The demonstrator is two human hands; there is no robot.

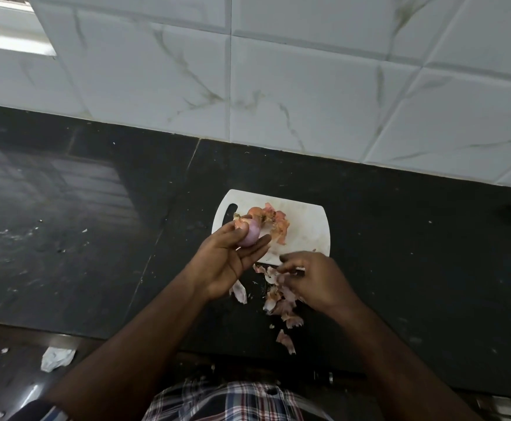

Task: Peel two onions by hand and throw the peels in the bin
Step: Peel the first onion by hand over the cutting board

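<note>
My left hand holds a pale purple onion, mostly peeled, with a bit of orange skin still at its top, above the near left corner of the white cutting board. A heap of orange peels lies on the board just behind the onion. My right hand is lower, at the board's near edge, its fingers curled over a pile of pinkish peels on the black counter. Whether those fingers pinch a peel is not visible. No second onion and no bin are in view.
The black stone counter runs left and right, with small scraps on it. A white marbled tile wall stands behind. A crumpled white paper lies on the floor at lower left. More peel bits trail toward the counter's near edge.
</note>
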